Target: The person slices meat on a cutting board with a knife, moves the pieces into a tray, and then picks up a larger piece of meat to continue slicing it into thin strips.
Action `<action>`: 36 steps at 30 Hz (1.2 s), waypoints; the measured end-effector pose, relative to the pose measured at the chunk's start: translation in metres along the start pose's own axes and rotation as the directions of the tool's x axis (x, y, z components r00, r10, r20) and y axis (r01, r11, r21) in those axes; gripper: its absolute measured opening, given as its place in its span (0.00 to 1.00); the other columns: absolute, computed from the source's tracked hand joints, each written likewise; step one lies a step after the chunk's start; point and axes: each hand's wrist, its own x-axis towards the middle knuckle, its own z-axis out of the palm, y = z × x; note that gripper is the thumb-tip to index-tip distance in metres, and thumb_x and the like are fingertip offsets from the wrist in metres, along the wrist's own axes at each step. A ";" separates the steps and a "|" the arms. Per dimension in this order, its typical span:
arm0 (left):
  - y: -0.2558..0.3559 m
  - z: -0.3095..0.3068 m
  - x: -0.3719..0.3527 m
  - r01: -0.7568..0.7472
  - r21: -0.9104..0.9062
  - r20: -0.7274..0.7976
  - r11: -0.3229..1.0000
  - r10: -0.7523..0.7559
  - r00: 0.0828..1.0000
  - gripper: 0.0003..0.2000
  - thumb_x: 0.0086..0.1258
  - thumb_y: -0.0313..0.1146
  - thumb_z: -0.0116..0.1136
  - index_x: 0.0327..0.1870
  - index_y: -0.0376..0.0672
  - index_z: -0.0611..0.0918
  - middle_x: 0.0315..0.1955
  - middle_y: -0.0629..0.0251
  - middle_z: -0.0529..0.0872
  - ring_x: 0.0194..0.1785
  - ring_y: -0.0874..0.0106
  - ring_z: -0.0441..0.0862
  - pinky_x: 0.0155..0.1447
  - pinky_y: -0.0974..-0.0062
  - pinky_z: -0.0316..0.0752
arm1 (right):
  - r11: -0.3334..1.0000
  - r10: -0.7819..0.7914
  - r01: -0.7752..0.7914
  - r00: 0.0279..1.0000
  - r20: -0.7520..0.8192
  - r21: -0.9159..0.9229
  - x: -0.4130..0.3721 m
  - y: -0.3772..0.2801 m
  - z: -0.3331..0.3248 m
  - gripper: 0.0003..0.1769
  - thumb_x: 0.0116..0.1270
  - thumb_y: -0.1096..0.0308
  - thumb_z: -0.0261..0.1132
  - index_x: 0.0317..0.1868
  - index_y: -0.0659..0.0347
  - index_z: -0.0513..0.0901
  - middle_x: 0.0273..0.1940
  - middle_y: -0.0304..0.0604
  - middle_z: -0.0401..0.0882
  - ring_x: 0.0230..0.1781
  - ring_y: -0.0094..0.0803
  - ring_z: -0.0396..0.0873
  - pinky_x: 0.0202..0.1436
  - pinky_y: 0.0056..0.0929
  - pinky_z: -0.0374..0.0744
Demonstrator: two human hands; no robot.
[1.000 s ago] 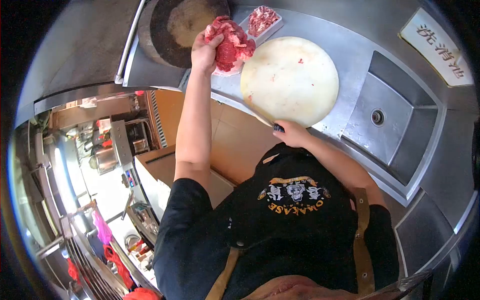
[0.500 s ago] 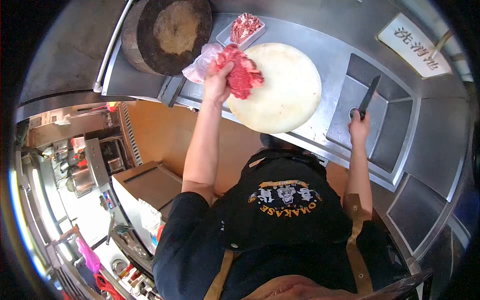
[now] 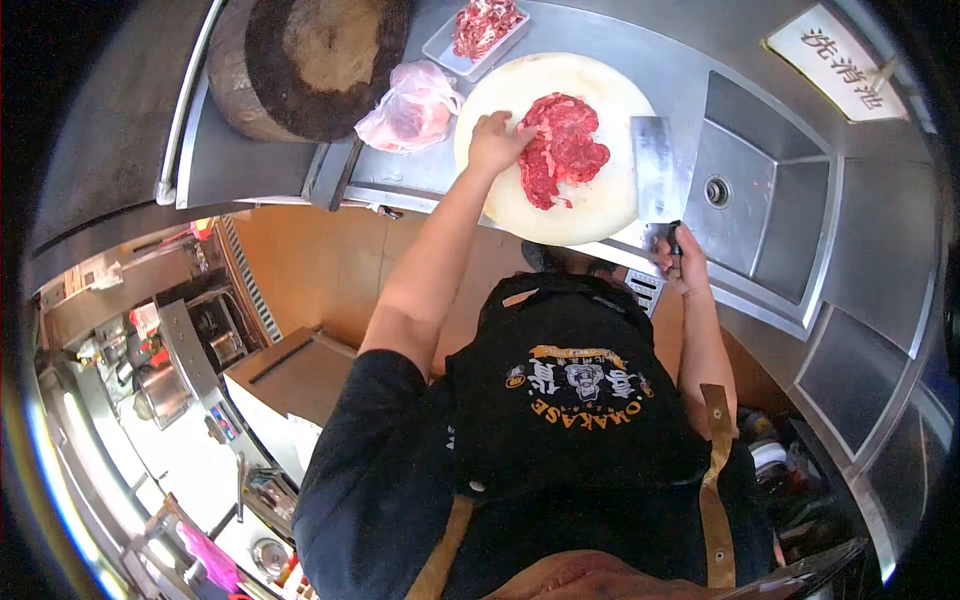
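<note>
A slab of raw red meat (image 3: 568, 145) lies flat on the round white cutting board (image 3: 615, 95). At the meat's left edge, my left hand (image 3: 495, 147) rests over the board with its fingers apart and the thumb touching the meat. My right hand (image 3: 685, 262) is closed around the dark handle of a cleaver (image 3: 655, 170). The cleaver's broad blade points away from me, beside the board's right edge. Left of the board sits a tied-looking clear plastic bag (image 3: 412, 107) with pale pink contents.
A white tray (image 3: 470, 68) of sliced meat (image 3: 485, 27) stands behind the board. A thick round wooden block (image 3: 250, 70) is at the left of the steel counter (image 3: 670, 75). To the right is a steel sink (image 3: 735, 150) with a drain, below a sign (image 3: 838, 62).
The meat has gone from my left hand onto the board, and that hand has moved right. My right hand has brought the cleaver from over the sink to the board's right side.
</note>
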 end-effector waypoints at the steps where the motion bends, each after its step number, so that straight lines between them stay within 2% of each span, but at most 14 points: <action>1: 0.005 0.004 0.020 -0.047 0.044 0.043 0.998 0.045 0.998 0.38 0.59 0.59 0.76 0.61 0.35 0.85 0.59 0.42 0.85 0.61 0.49 0.85 0.66 0.60 0.80 | 0.998 -0.061 0.062 0.994 -0.091 0.013 -0.007 -0.004 0.002 0.11 0.83 0.55 0.61 0.51 0.52 0.75 0.30 0.37 0.78 0.21 0.26 0.73 0.22 0.25 0.73; 4: 0.026 0.015 0.060 -0.183 0.233 0.239 0.955 0.126 0.963 0.36 0.57 0.59 0.77 0.57 0.36 0.86 0.54 0.46 0.88 0.56 0.50 0.86 0.63 0.61 0.81 | 0.973 -0.209 0.132 0.855 -0.475 -0.190 -0.017 -0.027 0.007 0.09 0.82 0.58 0.62 0.52 0.51 0.75 0.29 0.36 0.78 0.21 0.26 0.74 0.22 0.25 0.72; 5: 0.031 0.015 0.067 -0.237 0.301 0.314 0.924 0.139 0.939 0.36 0.56 0.60 0.78 0.55 0.35 0.86 0.51 0.47 0.89 0.54 0.51 0.87 0.62 0.62 0.82 | 0.968 -0.238 0.167 0.852 -0.467 -0.189 -0.023 -0.031 0.009 0.09 0.82 0.58 0.63 0.53 0.51 0.76 0.29 0.35 0.78 0.21 0.26 0.74 0.22 0.25 0.72; 8: 0.034 0.003 0.074 -0.106 0.007 0.468 0.994 0.091 0.879 0.28 0.61 0.52 0.79 0.49 0.36 0.86 0.43 0.52 0.90 0.45 0.57 0.89 0.54 0.63 0.85 | 0.950 -0.298 0.225 0.863 -0.409 -0.216 -0.046 -0.043 0.017 0.10 0.82 0.59 0.64 0.55 0.51 0.76 0.29 0.35 0.78 0.21 0.26 0.75 0.22 0.24 0.73; 9: 0.030 0.002 0.073 0.019 -0.164 0.481 0.986 0.064 0.874 0.24 0.63 0.48 0.77 0.49 0.36 0.85 0.42 0.54 0.90 0.43 0.60 0.89 0.51 0.64 0.85 | 0.949 -0.289 0.213 0.881 -0.375 -0.232 -0.053 -0.039 0.026 0.10 0.82 0.59 0.64 0.55 0.51 0.76 0.29 0.35 0.78 0.21 0.26 0.75 0.22 0.24 0.73; 11: 0.020 0.003 0.066 0.266 -0.467 0.518 0.843 0.018 0.855 0.18 0.68 0.40 0.75 0.49 0.37 0.84 0.40 0.58 0.89 0.39 0.65 0.88 0.46 0.65 0.86 | 0.944 -0.258 0.171 0.915 -0.309 -0.284 -0.065 -0.034 0.058 0.11 0.83 0.60 0.63 0.58 0.53 0.77 0.30 0.36 0.79 0.21 0.25 0.74 0.23 0.24 0.73; 13: 0.012 0.010 0.059 0.377 -0.627 0.481 0.682 -0.041 0.876 0.13 0.73 0.33 0.69 0.53 0.37 0.83 0.40 0.59 0.89 0.41 0.67 0.88 0.47 0.65 0.86 | 0.934 -0.235 0.163 0.950 -0.205 -0.317 -0.055 -0.016 0.072 0.13 0.83 0.60 0.62 0.60 0.54 0.77 0.30 0.37 0.79 0.21 0.25 0.74 0.24 0.25 0.73; 17: -0.003 0.004 0.049 0.517 -0.746 0.548 0.420 -0.054 0.835 0.13 0.78 0.28 0.60 0.59 0.37 0.80 0.45 0.58 0.89 0.45 0.66 0.89 0.53 0.62 0.88 | 0.955 -0.095 0.064 0.991 -0.095 -0.291 -0.024 0.010 0.071 0.16 0.83 0.60 0.62 0.65 0.55 0.76 0.29 0.38 0.79 0.22 0.25 0.75 0.24 0.26 0.74; 20: 0.007 -0.017 0.037 0.528 -0.776 0.565 0.346 0.010 0.825 0.13 0.80 0.27 0.55 0.62 0.37 0.80 0.51 0.57 0.89 0.50 0.65 0.89 0.57 0.61 0.88 | 0.960 -0.092 0.039 0.979 -0.180 -0.278 -0.011 0.004 0.065 0.16 0.83 0.60 0.62 0.65 0.56 0.77 0.29 0.38 0.79 0.22 0.25 0.74 0.24 0.26 0.74; 23: -0.014 -0.008 0.048 0.540 -0.773 0.591 0.334 0.067 0.804 0.15 0.83 0.31 0.54 0.64 0.36 0.79 0.53 0.57 0.89 0.53 0.64 0.89 0.59 0.61 0.87 | 0.955 -0.044 -0.005 0.986 -0.160 -0.296 -0.009 -0.007 0.056 0.16 0.84 0.59 0.61 0.64 0.55 0.76 0.30 0.37 0.79 0.21 0.24 0.75 0.24 0.25 0.74; 26: 0.002 -0.012 0.040 0.543 -0.746 0.549 0.386 -0.105 0.829 0.16 0.84 0.35 0.55 0.65 0.35 0.79 0.55 0.57 0.89 0.54 0.64 0.89 0.61 0.61 0.87 | 0.946 -0.029 -0.018 0.990 -0.140 -0.324 -0.009 -0.010 0.052 0.15 0.84 0.60 0.61 0.64 0.54 0.76 0.30 0.36 0.79 0.21 0.24 0.75 0.24 0.24 0.74; 31: 0.003 -0.014 0.034 0.498 -0.818 0.506 0.290 -0.052 0.861 0.16 0.85 0.37 0.55 0.63 0.34 0.81 0.54 0.57 0.89 0.53 0.66 0.89 0.62 0.63 0.86 | 0.951 0.017 -0.060 0.990 -0.142 -0.302 -0.003 -0.011 0.040 0.17 0.83 0.61 0.61 0.66 0.56 0.77 0.30 0.37 0.79 0.22 0.25 0.74 0.24 0.24 0.73; 35: 0.029 -0.047 0.014 0.271 -0.921 0.303 0.281 0.076 0.950 0.16 0.85 0.37 0.57 0.62 0.35 0.82 0.52 0.58 0.90 0.54 0.67 0.89 0.63 0.64 0.85 | 0.938 0.056 -0.090 0.992 -0.110 -0.336 0.002 -0.023 0.031 0.18 0.83 0.60 0.61 0.68 0.54 0.76 0.30 0.37 0.79 0.21 0.24 0.75 0.23 0.23 0.72; 36: 0.037 -0.060 0.007 0.131 -0.850 0.207 0.510 0.094 0.974 0.16 0.85 0.37 0.58 0.64 0.37 0.81 0.54 0.59 0.89 0.54 0.66 0.88 0.66 0.64 0.83 | 0.923 0.075 -0.110 0.991 -0.110 -0.368 0.002 -0.030 0.029 0.20 0.83 0.59 0.61 0.69 0.53 0.75 0.30 0.37 0.79 0.21 0.24 0.75 0.22 0.22 0.71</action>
